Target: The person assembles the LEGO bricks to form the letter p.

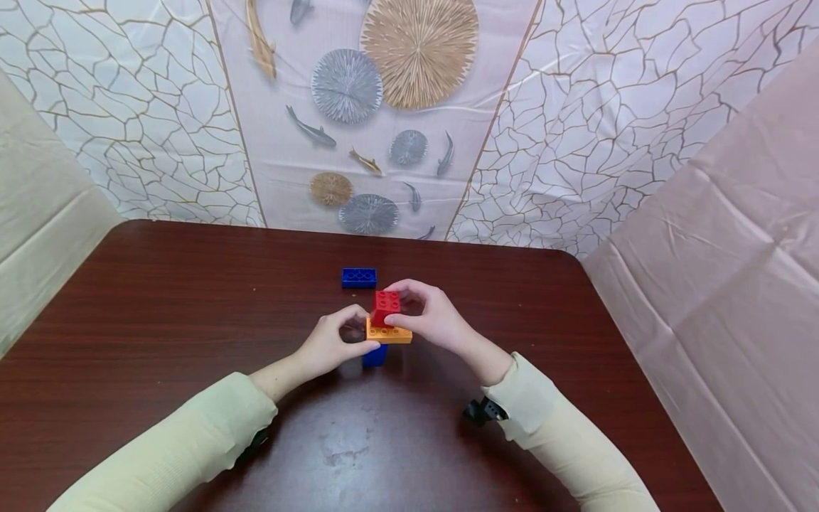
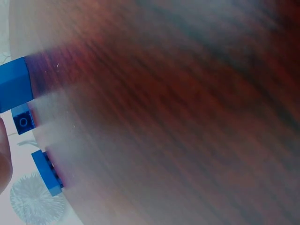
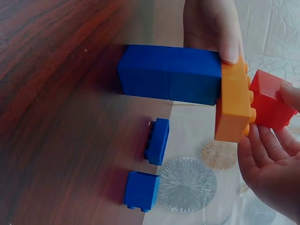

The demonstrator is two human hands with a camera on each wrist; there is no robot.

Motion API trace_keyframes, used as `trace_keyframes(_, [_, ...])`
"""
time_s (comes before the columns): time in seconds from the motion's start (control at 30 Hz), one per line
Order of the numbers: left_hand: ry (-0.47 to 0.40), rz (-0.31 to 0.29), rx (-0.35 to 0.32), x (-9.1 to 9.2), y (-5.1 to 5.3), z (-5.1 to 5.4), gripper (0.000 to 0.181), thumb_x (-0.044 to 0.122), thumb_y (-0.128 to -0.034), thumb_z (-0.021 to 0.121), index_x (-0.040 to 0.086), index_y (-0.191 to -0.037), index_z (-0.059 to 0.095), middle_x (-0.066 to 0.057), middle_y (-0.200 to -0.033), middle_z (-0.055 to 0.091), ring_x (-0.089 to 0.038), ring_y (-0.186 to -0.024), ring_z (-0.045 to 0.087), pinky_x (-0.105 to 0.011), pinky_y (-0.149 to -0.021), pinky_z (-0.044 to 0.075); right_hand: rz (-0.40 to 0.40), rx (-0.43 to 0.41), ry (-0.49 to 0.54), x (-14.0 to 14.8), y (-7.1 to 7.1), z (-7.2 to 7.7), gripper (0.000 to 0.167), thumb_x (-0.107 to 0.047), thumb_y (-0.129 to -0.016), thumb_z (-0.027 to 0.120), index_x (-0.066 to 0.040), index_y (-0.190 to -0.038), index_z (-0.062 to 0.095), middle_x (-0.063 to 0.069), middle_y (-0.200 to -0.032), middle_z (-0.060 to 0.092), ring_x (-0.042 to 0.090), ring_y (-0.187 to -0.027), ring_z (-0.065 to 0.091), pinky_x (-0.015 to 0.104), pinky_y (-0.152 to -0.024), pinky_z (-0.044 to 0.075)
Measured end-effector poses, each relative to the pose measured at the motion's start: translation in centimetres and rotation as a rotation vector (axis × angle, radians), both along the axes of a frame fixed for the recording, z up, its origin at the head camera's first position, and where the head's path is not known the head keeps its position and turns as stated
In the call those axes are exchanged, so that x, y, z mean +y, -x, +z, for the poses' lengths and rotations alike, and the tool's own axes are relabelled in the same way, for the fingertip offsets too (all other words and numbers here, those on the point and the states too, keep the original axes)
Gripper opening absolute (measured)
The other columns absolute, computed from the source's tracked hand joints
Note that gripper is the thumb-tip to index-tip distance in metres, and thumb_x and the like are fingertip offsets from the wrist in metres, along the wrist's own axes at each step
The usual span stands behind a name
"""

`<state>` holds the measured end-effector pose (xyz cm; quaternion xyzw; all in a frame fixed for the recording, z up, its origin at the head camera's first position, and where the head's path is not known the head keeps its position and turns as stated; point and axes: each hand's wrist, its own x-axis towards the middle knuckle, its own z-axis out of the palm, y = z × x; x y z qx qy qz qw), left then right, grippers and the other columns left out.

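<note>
Evidently, your two hands share the work at the top of the blue stack (image 3: 168,75), which stands upright on the desk (image 1: 160,320), two blocks tall. Your left hand (image 1: 333,341) has its fingers pinched on the left end of the orange block (image 1: 392,336), which caps the stack and juts past it to your right. That grip probably steadies the lopsided top against a press from above. Your right hand (image 1: 441,320) pinches the red block (image 1: 384,311) over the orange studs, its fingers parted only by the block's width. Holding it by the sides leaves its underside free to meet those studs. The right wrist view shows it slightly tilted; whether it touches them, I cannot tell. Farther back, a long blue block (image 1: 359,279) lies upside down and a small blue block (image 3: 141,190) rests on its side, both likely left there to be out of your way.
</note>
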<state>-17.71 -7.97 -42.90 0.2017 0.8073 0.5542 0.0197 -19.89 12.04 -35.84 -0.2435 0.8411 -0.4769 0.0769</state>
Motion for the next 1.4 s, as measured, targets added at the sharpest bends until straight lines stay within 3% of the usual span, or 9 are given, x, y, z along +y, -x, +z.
trace_keyframes(0.63, [0.007,0.007,0.004,0.13,0.2,-0.03,0.028,0.017,-0.0771,0.077,0.011,-0.098,0.059,-0.006,-0.097,0.068,-0.018,-0.088,0.065,-0.035,-0.085,0.055,0.052,0.016,-0.038,0.14,0.27,-0.75,0.038,-0.012,-0.08,0.073,-0.008,-0.115,0.061,0.01,-0.103,0.067,0.019,-0.092,0.06,0.027,-0.079,0.053])
trace_keyframes(0.97, [0.007,0.003,0.008,0.07,0.2,-0.2,0.027,0.016,-0.0775,0.077,0.011,-0.097,0.059,-0.006,-0.097,0.068,-0.018,-0.089,0.065,-0.034,-0.084,0.055,0.118,0.064,-0.086,0.34,-0.05,-0.46,0.038,-0.013,-0.08,0.073,-0.009,-0.116,0.061,0.007,-0.103,0.066,0.018,-0.092,0.06,0.026,-0.077,0.054])
trace_keyframes(1.4, [0.005,-0.005,0.009,-0.09,0.15,-0.35,0.027,0.018,-0.0785,0.076,0.011,-0.099,0.059,-0.006,-0.098,0.067,-0.018,-0.09,0.065,-0.033,-0.084,0.055,0.135,0.166,-0.178,-0.18,-0.47,-0.05,0.039,-0.013,-0.078,0.075,-0.008,-0.115,0.062,0.006,-0.106,0.068,0.019,-0.098,0.062,0.035,-0.088,0.054])
